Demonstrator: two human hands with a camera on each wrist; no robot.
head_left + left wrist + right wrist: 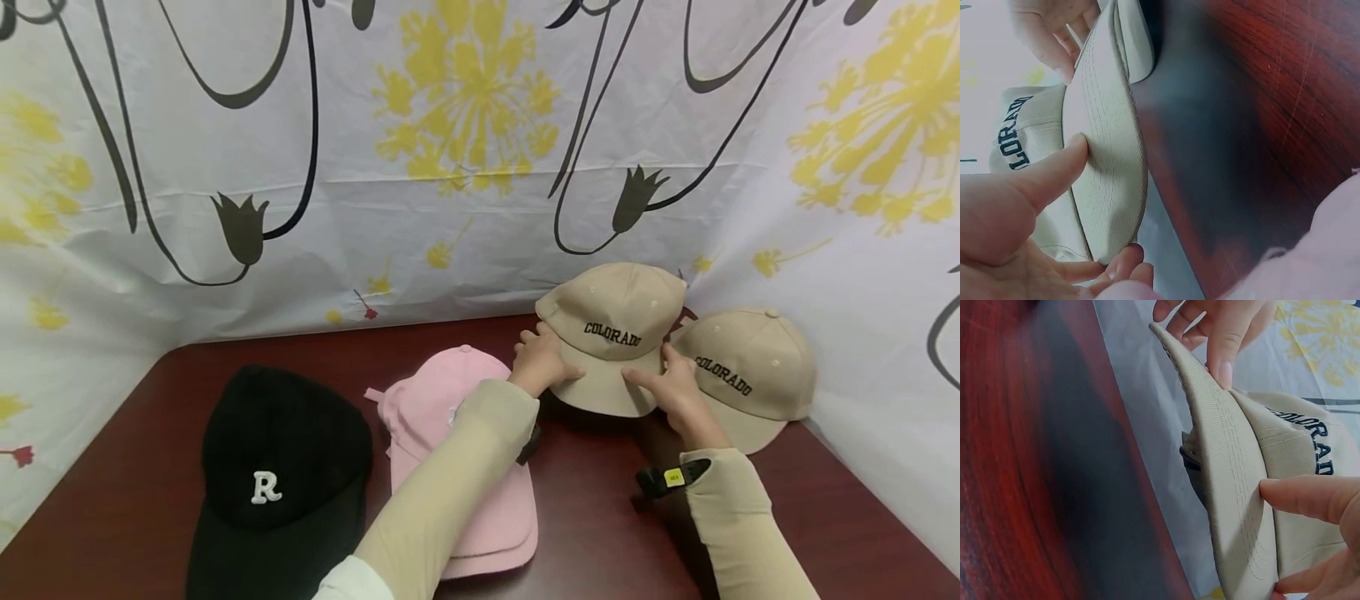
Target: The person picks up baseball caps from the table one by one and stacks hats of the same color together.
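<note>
A beige baseball cap with COLORADO lettering is held at the back right of the table, its brim toward me. My left hand pinches the left side of the brim, thumb on top and fingers at the edge. On the brim's right side, my right hand grips in the same way. Both wrist views show a gap between the brim and the dark red tabletop. Just right of it sits a second beige COLORADO cap, partly behind my right hand.
A pink cap, with another brim layered under it, lies mid-table, partly covered by my left sleeve. At the left lies a black cap with a white R. A floral white curtain rises behind the table and along both sides.
</note>
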